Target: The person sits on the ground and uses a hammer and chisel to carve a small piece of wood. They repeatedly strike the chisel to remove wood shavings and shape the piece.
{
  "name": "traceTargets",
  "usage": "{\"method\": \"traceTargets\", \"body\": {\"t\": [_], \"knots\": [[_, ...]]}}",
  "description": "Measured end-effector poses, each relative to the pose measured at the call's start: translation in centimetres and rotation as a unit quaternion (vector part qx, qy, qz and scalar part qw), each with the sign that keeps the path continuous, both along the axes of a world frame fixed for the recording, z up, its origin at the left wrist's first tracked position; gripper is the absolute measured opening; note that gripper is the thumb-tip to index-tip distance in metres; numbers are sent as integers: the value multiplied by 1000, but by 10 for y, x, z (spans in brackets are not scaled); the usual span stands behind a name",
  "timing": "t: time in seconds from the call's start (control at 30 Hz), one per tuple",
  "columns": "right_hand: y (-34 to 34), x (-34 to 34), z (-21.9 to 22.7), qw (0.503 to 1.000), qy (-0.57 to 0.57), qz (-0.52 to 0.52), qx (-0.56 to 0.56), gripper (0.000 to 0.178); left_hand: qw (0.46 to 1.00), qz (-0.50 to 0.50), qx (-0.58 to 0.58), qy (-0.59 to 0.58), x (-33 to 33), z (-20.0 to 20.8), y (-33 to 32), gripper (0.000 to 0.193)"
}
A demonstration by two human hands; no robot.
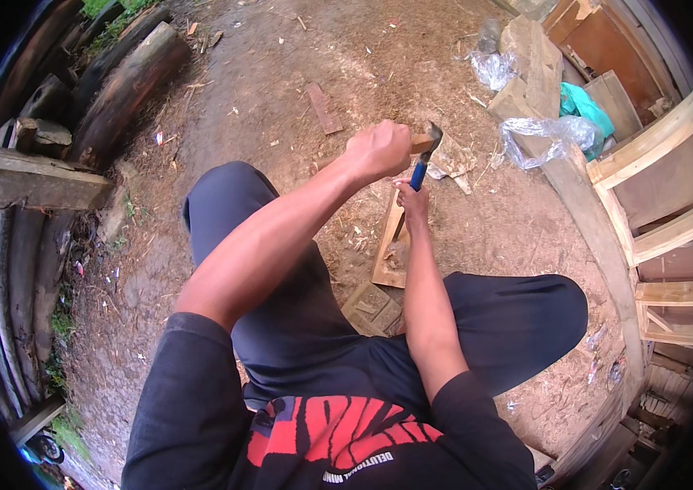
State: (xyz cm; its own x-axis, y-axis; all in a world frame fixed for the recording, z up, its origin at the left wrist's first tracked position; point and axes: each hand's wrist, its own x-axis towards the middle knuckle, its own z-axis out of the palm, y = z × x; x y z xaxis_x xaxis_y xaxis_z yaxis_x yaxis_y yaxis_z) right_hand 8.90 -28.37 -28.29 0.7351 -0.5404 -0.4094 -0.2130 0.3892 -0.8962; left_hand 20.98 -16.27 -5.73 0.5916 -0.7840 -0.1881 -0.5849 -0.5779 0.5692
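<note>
My left hand [379, 152] is closed round the wooden handle of a hammer [423, 144]. The hammer's dark metal head is just above the blue handle of a chisel [418, 175]; whether they touch, I cannot tell. My right hand [415, 202] grips that chisel, which points down. Its dark blade runs to a pale length of wood [387, 272] lying between my legs, partly hidden by my right hand and forearm. Nearer to me, a squarish block [371, 308] rests on the ground, close to the wood's near end.
Logs [130, 94] and a thick beam [36, 180] lie along the left. Wooden frames [649, 171] stand at the right beside planks [530, 61], clear plastic [538, 140] and a green bag [586, 108]. A reddish flat strip [324, 109] lies ahead on the dirt ground.
</note>
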Motion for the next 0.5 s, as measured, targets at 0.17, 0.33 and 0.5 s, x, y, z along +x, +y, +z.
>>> {"method": "traceTargets", "body": {"t": [0.17, 0.33, 0.5], "knots": [[4, 1, 4, 1000, 1, 4, 0, 10, 1000, 1, -7, 0, -3, 2, 2, 28], [-1, -1, -1, 1000, -5, -7, 13, 10, 999, 33, -27, 25, -3, 3, -4, 27], [5, 1, 5, 1000, 1, 2, 5, 10, 999, 16, -27, 21, 1, -12, 0, 29]]}}
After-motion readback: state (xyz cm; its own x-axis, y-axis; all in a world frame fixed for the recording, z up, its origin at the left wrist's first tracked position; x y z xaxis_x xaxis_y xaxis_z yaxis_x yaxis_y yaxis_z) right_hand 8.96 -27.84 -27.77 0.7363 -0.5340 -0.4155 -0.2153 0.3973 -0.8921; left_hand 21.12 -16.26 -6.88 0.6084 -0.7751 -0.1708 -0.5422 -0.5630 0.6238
